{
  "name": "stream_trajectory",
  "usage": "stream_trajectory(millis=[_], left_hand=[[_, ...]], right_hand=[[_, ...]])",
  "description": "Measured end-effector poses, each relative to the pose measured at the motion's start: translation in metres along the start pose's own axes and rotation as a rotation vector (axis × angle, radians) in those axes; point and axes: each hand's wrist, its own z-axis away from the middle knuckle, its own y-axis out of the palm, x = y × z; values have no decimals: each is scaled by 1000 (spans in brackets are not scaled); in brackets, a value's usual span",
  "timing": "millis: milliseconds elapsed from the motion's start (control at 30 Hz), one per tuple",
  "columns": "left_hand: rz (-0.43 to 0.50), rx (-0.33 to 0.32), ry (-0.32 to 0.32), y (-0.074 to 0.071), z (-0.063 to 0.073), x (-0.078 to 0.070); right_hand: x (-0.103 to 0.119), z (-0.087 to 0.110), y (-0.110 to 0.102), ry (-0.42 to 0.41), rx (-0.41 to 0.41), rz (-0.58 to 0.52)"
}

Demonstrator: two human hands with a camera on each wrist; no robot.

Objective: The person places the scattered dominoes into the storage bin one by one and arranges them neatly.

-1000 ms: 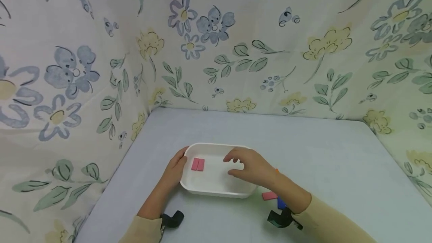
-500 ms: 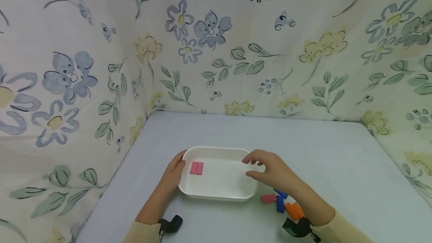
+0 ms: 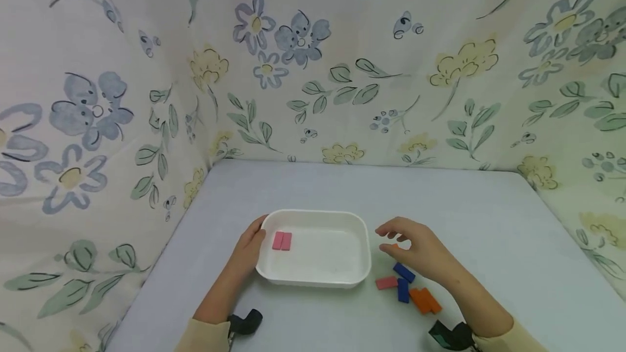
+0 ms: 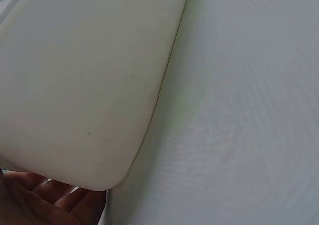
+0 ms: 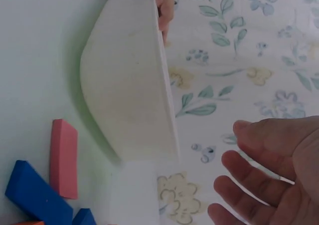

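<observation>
My left hand (image 3: pixel 246 249) grips the left end of a white plastic tray (image 3: pixel 323 254), thumb at the rim; in the left wrist view its fingers (image 4: pixel 89 205) curl beneath that end. Inside, toward the left, two pink blocks (image 3: pixel 286 242) lie side by side. Off the tray's right end hovers my right hand (image 3: pixel 415 246), fingers loosely bent and apart, holding nothing. Below it on the table are a pink block (image 3: pixel 387 283), two blue blocks (image 3: pixel 404 272) and some orange blocks (image 3: pixel 425 300). Another orange bit (image 3: pixel 395 245) shows behind the right hand, mostly hidden.
A pale table (image 3: pixel 391 189) stretches behind and to both sides of the tray. Floral cloth (image 3: pixel 342 113) hangs along its back and sides. Black wrist cameras (image 3: pixel 246 322) are strapped at both sleeves.
From over the tray, my right hand has moved right past its edge, uncovering the loose blocks. The left hand still grips the tray, and the two pink blocks inside lie as before.
</observation>
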Motion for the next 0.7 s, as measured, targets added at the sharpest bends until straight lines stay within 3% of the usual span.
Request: stream_trajectory(millis=[333, 500, 600, 700], left_hand=[[-18, 6, 19, -3, -1, -1], [-9, 9, 12, -3, 0, -1], [-1, 13, 19, -2, 0, -2], [9, 18, 32, -1, 0, -2]], right_hand=[[-14, 22, 6, 59, 31, -29], [-19, 33, 14, 46, 50, -59], [-22, 40, 21, 52, 49, -22], [-24, 46, 29, 111, 43, 33]])
